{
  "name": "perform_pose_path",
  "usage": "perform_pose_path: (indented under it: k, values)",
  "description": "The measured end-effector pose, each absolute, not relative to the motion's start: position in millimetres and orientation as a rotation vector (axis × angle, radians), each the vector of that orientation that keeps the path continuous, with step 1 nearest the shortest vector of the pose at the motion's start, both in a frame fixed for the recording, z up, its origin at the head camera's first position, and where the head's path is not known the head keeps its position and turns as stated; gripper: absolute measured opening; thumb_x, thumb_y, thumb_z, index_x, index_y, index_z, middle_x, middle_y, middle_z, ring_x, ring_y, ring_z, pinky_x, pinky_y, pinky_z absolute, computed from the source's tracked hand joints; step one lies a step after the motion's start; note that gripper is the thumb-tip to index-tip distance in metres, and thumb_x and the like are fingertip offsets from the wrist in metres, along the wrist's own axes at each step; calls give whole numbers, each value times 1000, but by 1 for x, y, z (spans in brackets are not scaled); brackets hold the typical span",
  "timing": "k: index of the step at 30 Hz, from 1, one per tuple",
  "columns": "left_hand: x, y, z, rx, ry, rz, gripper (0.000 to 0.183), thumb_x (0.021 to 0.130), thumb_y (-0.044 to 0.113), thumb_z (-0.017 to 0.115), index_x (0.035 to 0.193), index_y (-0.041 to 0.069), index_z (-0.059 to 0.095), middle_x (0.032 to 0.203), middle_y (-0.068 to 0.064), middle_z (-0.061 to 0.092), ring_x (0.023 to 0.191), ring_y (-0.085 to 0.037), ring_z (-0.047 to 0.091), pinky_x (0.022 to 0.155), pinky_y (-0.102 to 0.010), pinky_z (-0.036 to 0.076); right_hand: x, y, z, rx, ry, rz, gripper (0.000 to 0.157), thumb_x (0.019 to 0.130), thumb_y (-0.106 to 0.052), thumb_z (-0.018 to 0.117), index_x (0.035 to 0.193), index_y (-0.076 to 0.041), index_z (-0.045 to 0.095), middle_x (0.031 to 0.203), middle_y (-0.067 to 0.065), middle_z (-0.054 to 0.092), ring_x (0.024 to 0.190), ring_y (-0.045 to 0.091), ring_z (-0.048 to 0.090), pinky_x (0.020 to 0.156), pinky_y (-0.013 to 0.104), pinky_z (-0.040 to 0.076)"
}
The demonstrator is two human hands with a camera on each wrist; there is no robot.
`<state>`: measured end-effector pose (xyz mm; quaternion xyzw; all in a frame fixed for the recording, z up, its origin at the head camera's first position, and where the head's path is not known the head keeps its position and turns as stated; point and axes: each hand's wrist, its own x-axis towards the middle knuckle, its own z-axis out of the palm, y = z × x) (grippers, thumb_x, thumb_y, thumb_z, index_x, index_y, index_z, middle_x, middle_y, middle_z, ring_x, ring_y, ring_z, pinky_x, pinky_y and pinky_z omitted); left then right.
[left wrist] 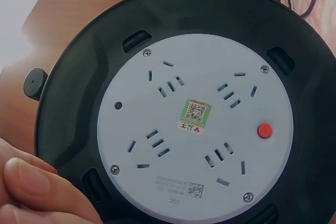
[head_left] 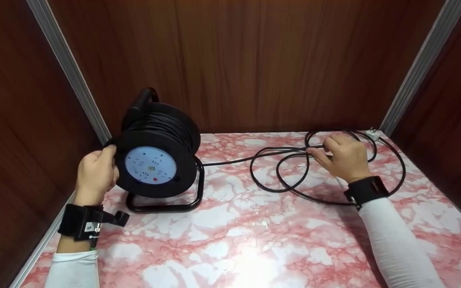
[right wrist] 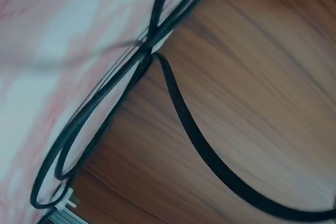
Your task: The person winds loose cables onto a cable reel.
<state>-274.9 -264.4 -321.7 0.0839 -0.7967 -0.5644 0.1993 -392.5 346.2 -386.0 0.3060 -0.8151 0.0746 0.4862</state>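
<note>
A black cable reel [head_left: 154,150] stands on its tubular frame at the left of the head view, with black cable wound between its flanges. Its pale round socket face [left wrist: 194,124] has several slots, a red button [left wrist: 264,131] and a small QR label. My left hand [head_left: 96,172] grips the left edge of the reel's front flange, thumb and curled fingers at the rim. From the reel, black cable [head_left: 230,162] runs right into loose loops. My right hand [head_left: 344,156] pinches a strand above these loops; its fingertips are mostly outside the right wrist view.
A white plug [head_left: 373,134] lies at the back right corner beside the loops. Wood-grain panels [head_left: 254,64] enclose the back and sides, joined by grey metal strips. The table [head_left: 234,240] has a pink and white marbled top.
</note>
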Motion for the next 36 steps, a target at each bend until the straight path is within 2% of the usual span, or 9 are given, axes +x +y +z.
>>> perform_pose_path:
  k: [4,8,17,22,29,36]
  values:
    - [-275,-261,-320,248,-2244,-1517,58,106,52,52,71,5,52,45,-3,53,35,-14,48,38,-29,35,-390,351,-388,688,-2239,355,51,88,-44,86,66,-18,48,59,-5,42,50,17,42,51,36,32]
    - [-275,-255,-322,272,-2253,-1430,59,106,55,50,75,5,56,47,-3,56,40,-16,53,44,-32,39,-390,352,-387,609,-2409,440,54,94,-50,78,62,-22,44,56,-8,36,51,15,40,54,36,31]
    - [-281,-241,-325,229,-2204,-1375,59,106,56,49,74,6,56,49,-2,56,45,-18,56,49,-33,41,-390,352,-385,724,-2053,312,47,85,-39,87,72,-14,50,64,-4,42,52,19,44,49,37,32]
    - [-280,-233,-323,222,-2193,-1359,60,106,58,46,77,6,56,53,-6,58,52,-23,59,53,-36,41,-389,350,-387,732,-2169,333,44,90,-38,85,73,-17,50,63,-6,40,54,15,41,53,36,32]
    - [-280,-219,-323,196,-2178,-1247,58,108,55,44,80,4,55,72,-14,61,76,-29,58,69,-40,41,-387,346,-391,729,-2281,317,43,94,-38,81,73,-14,53,63,-7,37,54,16,40,54,35,31]
    - [-282,-211,-321,156,-2165,-1210,58,109,53,44,79,4,53,77,-17,57,79,-33,56,72,-43,40,-388,342,-392,737,-2331,350,40,95,-41,80,74,-19,53,65,-5,46,57,14,43,55,35,34]
